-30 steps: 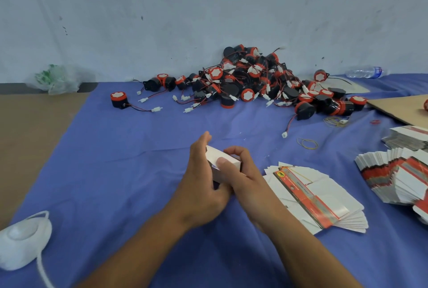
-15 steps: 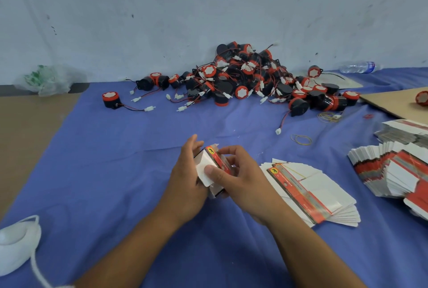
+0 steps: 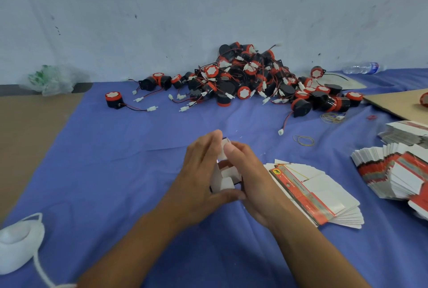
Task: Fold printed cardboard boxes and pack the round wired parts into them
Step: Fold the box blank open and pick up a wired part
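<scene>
**Now shaping a carton: both hands wrapped round one half-folded box**

Both hands meet over the middle of the cloth. The left hand curls round the left wall of a small white cardboard box with red print, its thumb laid across the near bottom edge, probably to keep the tube square. The right hand cups the opposite wall and its thumb bears on a white flap at the top. That looks like the step of tucking an end shut. The box's white inside flaps show between the palms, so it seems unfinished and empty.

Just beside the right hand, at 3 o'clock, lies a fanned stack of flat white-and-red box blanks, spread so one can be picked off easily. A thicker bundle of printed blanks sits further out at 3 o'clock.

At 12 to 1 o'clock, against the wall, is the heap of black-and-red round wired parts, well apart from the box. One stray part lies at 10 o'clock. All of this rests on a blue cloth. A white face mask lies at 8 o'clock.
</scene>
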The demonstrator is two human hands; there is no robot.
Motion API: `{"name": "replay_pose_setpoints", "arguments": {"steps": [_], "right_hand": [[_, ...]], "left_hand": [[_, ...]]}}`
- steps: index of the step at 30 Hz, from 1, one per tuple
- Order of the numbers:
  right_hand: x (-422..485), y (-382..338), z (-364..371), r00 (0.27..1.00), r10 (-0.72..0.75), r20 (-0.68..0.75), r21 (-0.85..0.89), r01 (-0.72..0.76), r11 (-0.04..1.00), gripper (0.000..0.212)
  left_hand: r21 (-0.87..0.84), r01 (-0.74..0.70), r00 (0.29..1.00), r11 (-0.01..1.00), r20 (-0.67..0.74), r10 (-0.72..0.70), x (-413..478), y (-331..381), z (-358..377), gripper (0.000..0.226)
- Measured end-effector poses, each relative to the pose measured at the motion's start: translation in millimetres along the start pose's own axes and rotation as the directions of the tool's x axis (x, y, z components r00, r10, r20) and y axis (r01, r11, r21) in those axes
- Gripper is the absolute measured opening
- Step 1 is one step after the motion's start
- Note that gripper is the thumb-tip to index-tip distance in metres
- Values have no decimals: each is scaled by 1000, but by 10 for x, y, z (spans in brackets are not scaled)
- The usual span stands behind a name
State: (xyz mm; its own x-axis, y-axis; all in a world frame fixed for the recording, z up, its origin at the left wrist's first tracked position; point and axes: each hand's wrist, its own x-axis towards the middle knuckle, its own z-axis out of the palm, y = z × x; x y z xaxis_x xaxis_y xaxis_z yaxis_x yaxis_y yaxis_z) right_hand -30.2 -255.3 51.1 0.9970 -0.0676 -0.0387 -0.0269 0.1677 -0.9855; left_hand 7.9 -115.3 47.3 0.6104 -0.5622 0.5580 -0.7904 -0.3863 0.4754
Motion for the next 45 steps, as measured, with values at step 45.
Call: {"name": "replay_pose_setpoints", "arguments": {"steps": [45], "right_hand": [[-11, 67, 73, 978, -165, 126, -12, 168, 986, 49]], "left_hand": [[134, -40, 998, 990, -51, 47, -9, -128, -2, 104]]}}
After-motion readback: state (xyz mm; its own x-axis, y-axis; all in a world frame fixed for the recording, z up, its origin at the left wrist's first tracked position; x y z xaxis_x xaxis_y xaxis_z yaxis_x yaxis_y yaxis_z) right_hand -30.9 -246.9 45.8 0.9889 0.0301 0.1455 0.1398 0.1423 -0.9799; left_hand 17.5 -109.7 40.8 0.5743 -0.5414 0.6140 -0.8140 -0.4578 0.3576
